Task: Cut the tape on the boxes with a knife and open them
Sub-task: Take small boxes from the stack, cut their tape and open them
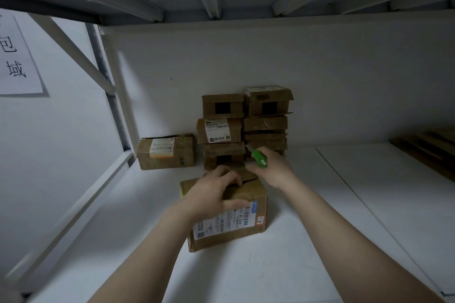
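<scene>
A brown cardboard box [243, 226] with a white shipping label on its front stands on the white shelf in front of me. My left hand [211, 192] lies over its top, fingers curled onto the flaps and thumb down the front. My right hand [273, 170] grips a green utility knife [258, 158] at the box's far right corner, the blade end pointing up and left. A flap edge at the top of the box is slightly raised between my hands.
Two stacks of small cardboard boxes [222, 130] [267, 120] stand against the back wall behind the knife. Another taped box [167, 151] sits to their left. Flat brown boards [428, 150] lie at the right. A shelf post [115, 96] rises at the left.
</scene>
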